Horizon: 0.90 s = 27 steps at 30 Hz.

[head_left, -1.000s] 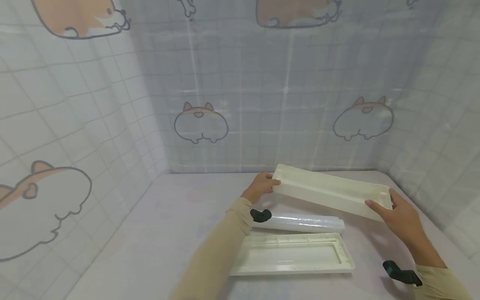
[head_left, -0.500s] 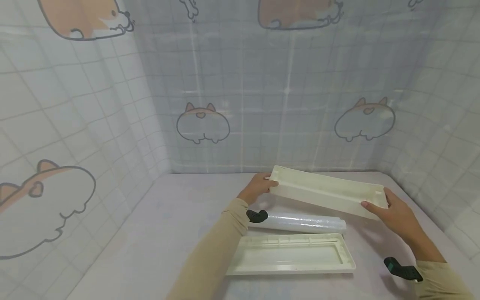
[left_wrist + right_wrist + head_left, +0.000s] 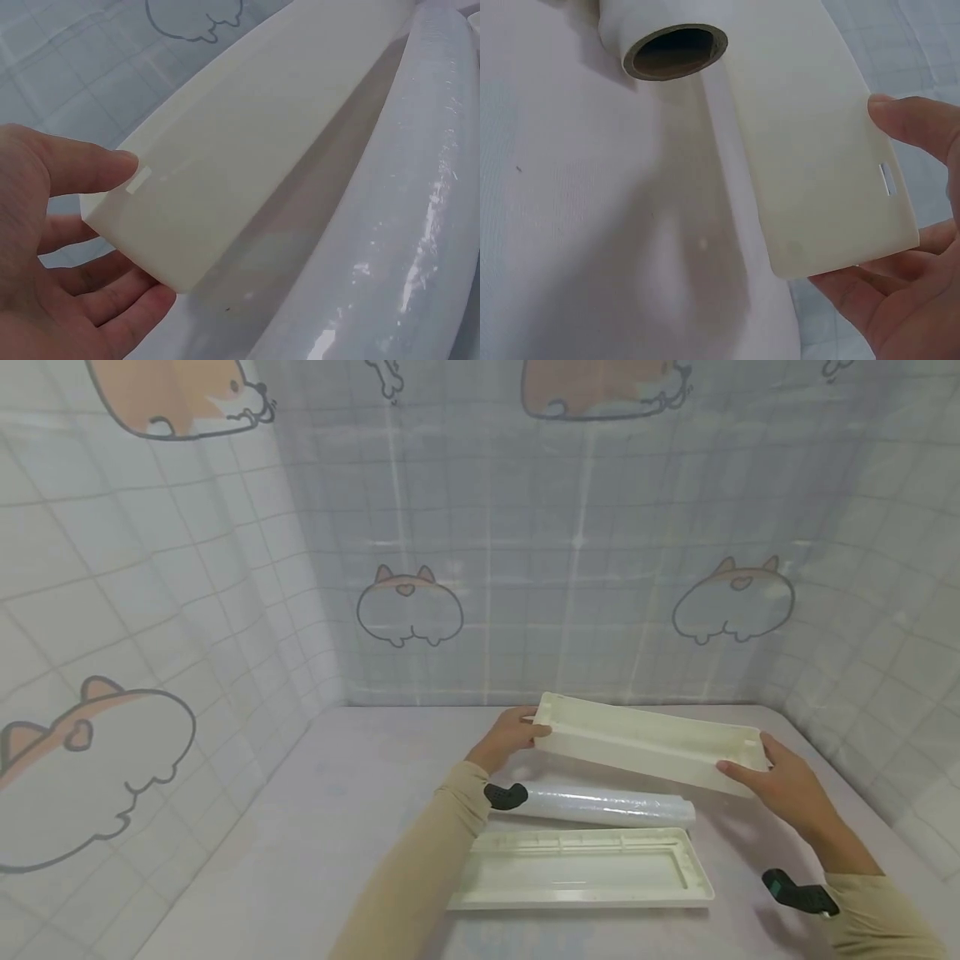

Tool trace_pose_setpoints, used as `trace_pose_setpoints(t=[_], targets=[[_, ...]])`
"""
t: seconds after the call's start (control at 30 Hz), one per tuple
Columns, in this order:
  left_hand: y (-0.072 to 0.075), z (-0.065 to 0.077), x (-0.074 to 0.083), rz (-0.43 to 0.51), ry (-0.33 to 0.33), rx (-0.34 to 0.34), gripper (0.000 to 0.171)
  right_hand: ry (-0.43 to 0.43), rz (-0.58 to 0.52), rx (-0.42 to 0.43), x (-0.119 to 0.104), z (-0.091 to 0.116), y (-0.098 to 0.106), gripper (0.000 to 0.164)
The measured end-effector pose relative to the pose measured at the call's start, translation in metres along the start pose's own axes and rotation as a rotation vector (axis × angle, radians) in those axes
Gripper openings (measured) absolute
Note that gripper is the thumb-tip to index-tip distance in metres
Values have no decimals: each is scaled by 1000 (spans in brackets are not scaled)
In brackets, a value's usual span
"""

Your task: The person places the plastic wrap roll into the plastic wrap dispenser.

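A long, off-white plastic box (image 3: 637,752) with an open top is held in both hands above the back of the table, tilted so its inside faces me. My left hand (image 3: 504,739) grips its left end, thumb on the front wall and fingers at the end wall. At the right end my right hand (image 3: 795,789) grips it the same way; a small slot shows near that thumb in the right wrist view. Just in front of the box lies a shiny roll of clear plastic film (image 3: 611,806), its hollow cardboard core (image 3: 676,52) visible in the right wrist view.
Nearest me lies a shallow off-white plastic tray or lid (image 3: 577,906) with a ribbed inner edge, partly behind my left sleeve (image 3: 420,868). Cloth curtains (image 3: 487,527) with dog drawings enclose the table (image 3: 315,827) on the back and both sides. Each wrist carries a black device.
Both hands and the box have shifted slightly to the left, still tilted. The grips are unchanged. The film roll and the shallow tray stay in place.
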<state>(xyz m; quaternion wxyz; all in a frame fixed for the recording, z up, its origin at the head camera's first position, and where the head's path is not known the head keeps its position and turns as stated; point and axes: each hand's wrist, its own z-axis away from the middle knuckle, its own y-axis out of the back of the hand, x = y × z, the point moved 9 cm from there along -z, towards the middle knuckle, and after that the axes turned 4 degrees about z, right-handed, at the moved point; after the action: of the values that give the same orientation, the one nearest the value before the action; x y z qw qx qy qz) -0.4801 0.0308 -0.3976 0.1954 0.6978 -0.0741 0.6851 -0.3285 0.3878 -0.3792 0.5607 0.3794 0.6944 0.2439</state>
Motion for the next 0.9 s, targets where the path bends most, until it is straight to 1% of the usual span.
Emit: trace_pose_setpoints(t=[0.17, 0.33, 0.5, 0.67, 0.9], targets=[[8, 5, -2, 0, -18, 5, 53, -36, -19, -19, -2, -3, -7, 86], [15, 11, -5, 7, -35, -15, 50, -50, -24, -32, -6, -7, -12, 89], [21, 14, -9, 12, -19, -22, 47, -50, -16, -31, -11, -11, -16, 91], [30, 16, -13, 16, -5, 2, 48, -39, -32, -26, -16, -14, -19, 93], [42, 19, -17, 0, 6, 22, 48, -44, -84, -74, -20, -18, -26, 94]])
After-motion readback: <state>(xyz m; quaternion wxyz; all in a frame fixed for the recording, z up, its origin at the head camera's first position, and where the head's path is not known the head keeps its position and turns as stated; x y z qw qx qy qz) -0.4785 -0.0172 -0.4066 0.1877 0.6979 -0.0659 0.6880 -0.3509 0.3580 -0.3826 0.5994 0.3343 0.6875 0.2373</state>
